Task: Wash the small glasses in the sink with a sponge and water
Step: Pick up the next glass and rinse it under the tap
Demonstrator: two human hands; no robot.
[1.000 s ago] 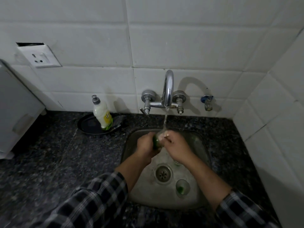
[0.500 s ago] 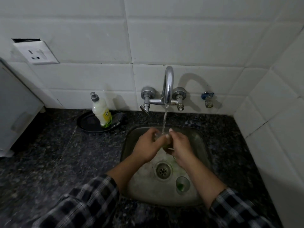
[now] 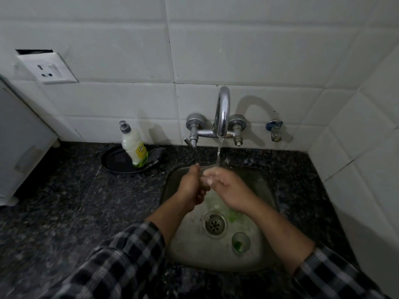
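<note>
Under the tap (image 3: 222, 108), left hand (image 3: 191, 187) and right hand (image 3: 230, 190) are gripping a small glass (image 3: 206, 177); second glass (image 3: 240, 243) is standing nearer the right.

Held glass (image 3: 204, 169) blurred and mostly hidden, white appliance (image 3: 19, 143) cut by left edge

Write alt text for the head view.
Left hand and right hand hold what looks like a small glass under the running tap over a steel sink. A second glass stands by the drain; a soap bottle stands on a dark plate left of the tap.
</note>
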